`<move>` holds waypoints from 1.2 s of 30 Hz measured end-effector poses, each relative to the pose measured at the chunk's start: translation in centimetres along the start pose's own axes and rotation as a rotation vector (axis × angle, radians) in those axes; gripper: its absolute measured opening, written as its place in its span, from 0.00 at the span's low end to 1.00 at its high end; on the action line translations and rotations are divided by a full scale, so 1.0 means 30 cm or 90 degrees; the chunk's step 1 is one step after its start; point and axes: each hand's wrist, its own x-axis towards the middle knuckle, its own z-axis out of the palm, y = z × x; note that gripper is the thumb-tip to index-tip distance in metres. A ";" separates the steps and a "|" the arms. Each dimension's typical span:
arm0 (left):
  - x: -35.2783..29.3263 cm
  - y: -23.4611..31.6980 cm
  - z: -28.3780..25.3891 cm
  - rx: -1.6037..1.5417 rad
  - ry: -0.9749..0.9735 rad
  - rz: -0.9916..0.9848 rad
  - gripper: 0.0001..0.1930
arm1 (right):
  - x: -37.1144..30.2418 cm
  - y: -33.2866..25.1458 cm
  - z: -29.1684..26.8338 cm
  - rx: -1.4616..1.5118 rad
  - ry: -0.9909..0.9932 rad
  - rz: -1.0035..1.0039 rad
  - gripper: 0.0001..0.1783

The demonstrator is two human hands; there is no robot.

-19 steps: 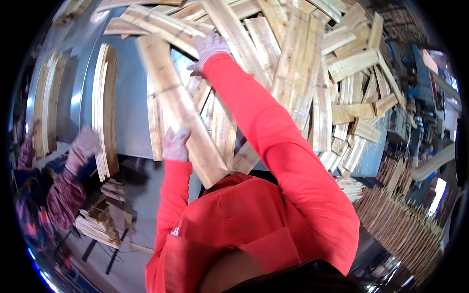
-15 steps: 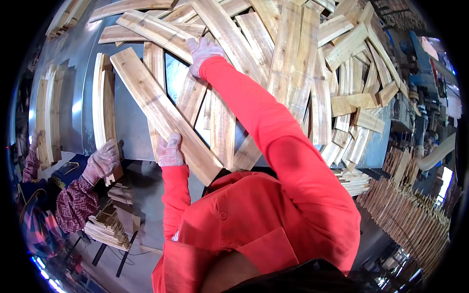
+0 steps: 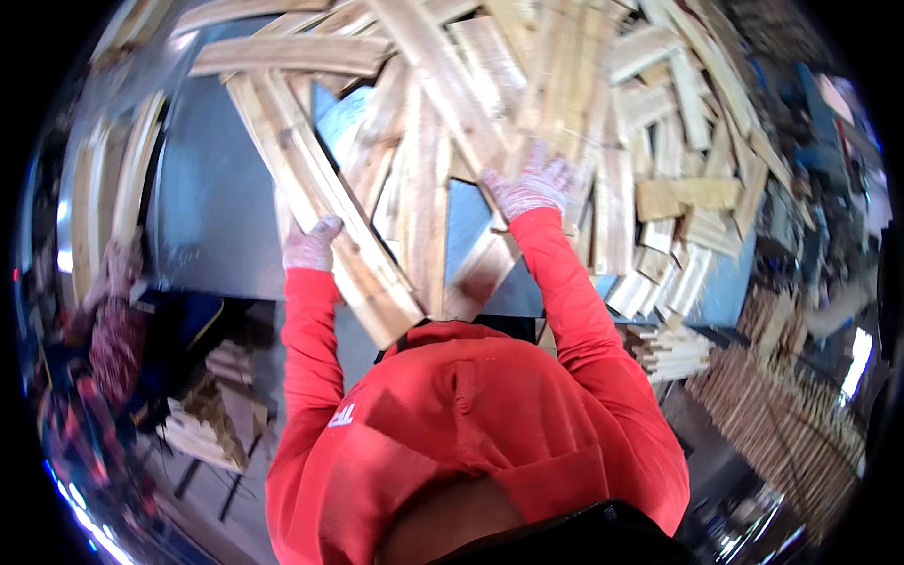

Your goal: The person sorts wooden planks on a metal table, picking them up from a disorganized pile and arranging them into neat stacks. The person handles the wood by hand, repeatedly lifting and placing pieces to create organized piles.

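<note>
My left hand [image 3: 311,243], in a pale knitted glove, is closed round the side of a pair of long wooden boards [image 3: 325,202]. The two lie side by side, slanting from the far left down to the table's near edge. My right hand [image 3: 532,185], gloved alike, rests with fingers spread over the loose wooden boards [image 3: 565,104] in the middle of the pile. It touches their surface and appears to hold nothing. Under the pile, grey metal tabletop [image 3: 212,179] shows through in gaps.
Short wood pieces [image 3: 687,195] lie heaped on the right. At the left, a co-worker's gloved hand [image 3: 122,264] is at a set of upright-lying boards [image 3: 137,179]. Stacked wood strips [image 3: 782,424] stand at the lower right, and more stacked wood [image 3: 212,419] at the lower left.
My right hand has left the board at the far left and come nearer and to the right. A second board now lies along the one in my left hand. The co-worker's boards have shifted left.
</note>
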 end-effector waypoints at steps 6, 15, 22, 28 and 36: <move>0.137 0.006 -0.574 0.485 0.252 0.072 0.28 | -0.005 -0.009 0.059 0.069 0.095 -0.010 0.59; 0.147 0.103 -0.387 0.750 0.278 0.273 0.38 | -0.067 0.102 -0.123 0.174 0.074 -0.001 0.60; -0.074 0.629 0.214 0.657 -0.090 0.974 0.38 | -0.127 0.343 -0.398 -0.094 0.377 -0.745 0.27; 0.015 0.408 0.194 0.550 -0.691 0.133 0.27 | 0.132 0.275 -0.409 0.008 0.580 -0.541 0.46; 0.075 0.188 0.228 0.279 -0.255 -0.002 0.13 | 0.251 0.214 0.024 0.169 0.218 0.056 0.56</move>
